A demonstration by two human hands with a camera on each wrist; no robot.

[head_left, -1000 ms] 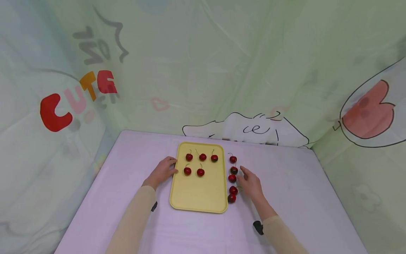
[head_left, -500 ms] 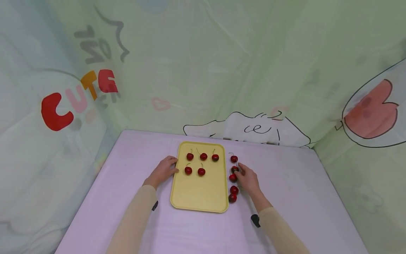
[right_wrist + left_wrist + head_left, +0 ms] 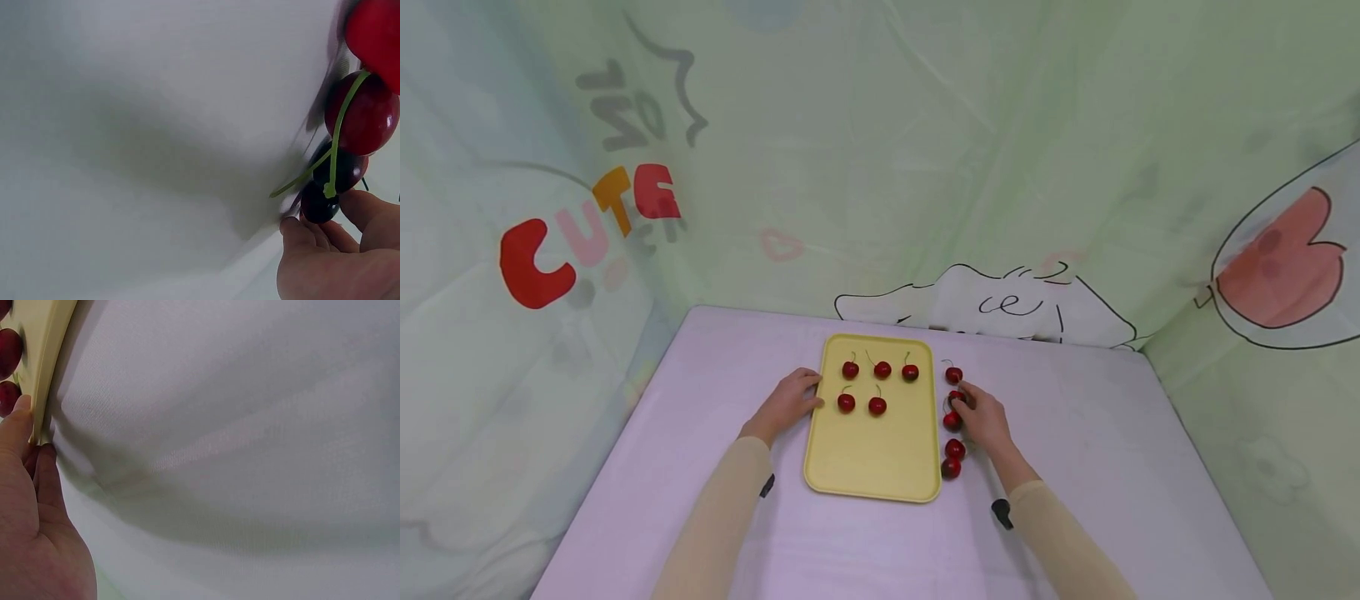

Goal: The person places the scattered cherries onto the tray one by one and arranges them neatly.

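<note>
A yellow rectangular tray [image 3: 871,458] lies on the table, bearing several red cherries with stems in two rows. At its left side my left hand [image 3: 784,405] holds the edge; the left wrist view has the thumb [image 3: 15,428] over the rim and the fingers [image 3: 50,481] against its outer side. Just beyond the tray's right side runs a column of cherries. There my right hand [image 3: 988,422] pinches a dark cherry [image 3: 319,203] between thumb and fingers, partly covering it in the head view. Other cherries [image 3: 362,115] with green stems overlap it in the right wrist view.
One cherry [image 3: 953,375] lies beyond the right hand, and two more, including the nearest cherry [image 3: 951,468], lie nearer the person. A pale lilac cloth [image 3: 1075,467] covers the table. Printed fabric walls [image 3: 880,167] stand behind and at both sides.
My right hand has moved slightly away from the person and left, and its thumb and fingers have closed around a cherry. The left hand stays at the tray's edge.
</note>
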